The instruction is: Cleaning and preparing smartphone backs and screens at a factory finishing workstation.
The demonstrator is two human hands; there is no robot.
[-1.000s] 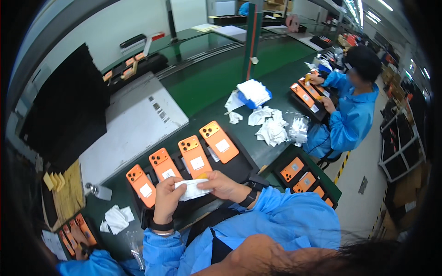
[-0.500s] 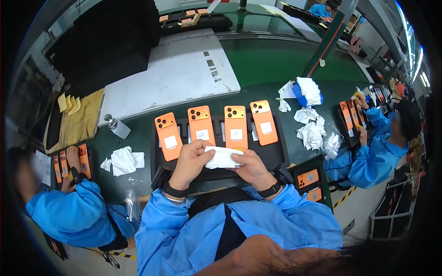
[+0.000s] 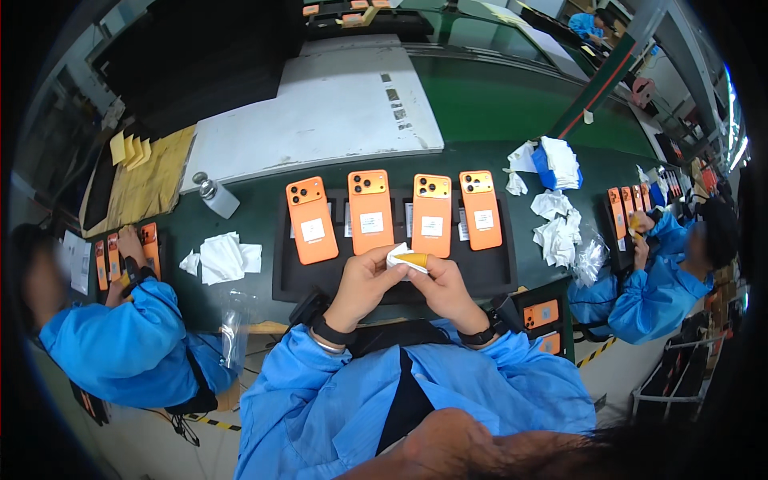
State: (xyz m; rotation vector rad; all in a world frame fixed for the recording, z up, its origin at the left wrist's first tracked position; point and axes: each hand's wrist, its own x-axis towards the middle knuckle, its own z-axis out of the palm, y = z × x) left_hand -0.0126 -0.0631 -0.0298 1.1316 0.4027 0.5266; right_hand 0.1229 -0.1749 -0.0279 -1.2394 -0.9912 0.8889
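Both hands meet over the near edge of a black tray (image 3: pixel 504 264), in front of several orange phones (image 3: pixel 315 242) with white labels on their backs. My left hand (image 3: pixel 364 284) pinches a white wiping cloth (image 3: pixel 398 254), which is bunched up small. My right hand (image 3: pixel 448 290) grips the same cloth from the other side. A yellow finger cot (image 3: pixel 412 258) covers a fingertip of my right hand and lies against the cloth. The phones lie side by side, camera ends pointing away from me.
Left of the tray are white cloths (image 3: pixel 222 260) and a pump bottle (image 3: pixel 216 198). To the right sit crumpled cloths (image 3: pixel 558 238), a blue-wrapped cloth stack (image 3: pixel 560 164) and a clear plastic bag (image 3: pixel 590 256). Co-workers in blue sleeves (image 3: pixel 120 344) work on either side.
The cloth, earlier a flat, wide folded strip between both hands, is now gathered small at the fingertips. The yellow finger cot shows more fully. The whole view has shifted slightly.
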